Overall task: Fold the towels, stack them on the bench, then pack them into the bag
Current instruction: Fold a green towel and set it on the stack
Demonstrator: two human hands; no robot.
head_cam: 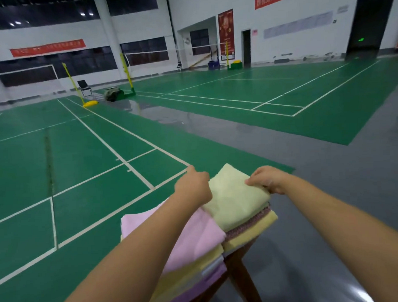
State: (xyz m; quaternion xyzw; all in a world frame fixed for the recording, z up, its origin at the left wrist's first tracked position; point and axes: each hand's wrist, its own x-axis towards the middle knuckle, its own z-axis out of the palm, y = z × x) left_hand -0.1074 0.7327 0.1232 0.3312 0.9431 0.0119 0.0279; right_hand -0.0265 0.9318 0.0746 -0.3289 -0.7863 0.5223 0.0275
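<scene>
Two towel stacks on wooden desk [237, 266]: pink towel [196, 232] nearest, pale green towel [234, 200] beyond. Left hand [193, 188] and right hand [267, 179] pinch green towel's opposite edges. Green court floor [81, 166]; red wall banners [47, 47], writing illegible

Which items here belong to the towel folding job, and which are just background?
Job: pale green folded towel, gripped by left hand and right hand; pink folded towel; brown wooden bench.
Background: black folding chair; yellow net post.

Soft matt cloth towels [235, 199], wooden bench [237, 269]
</scene>
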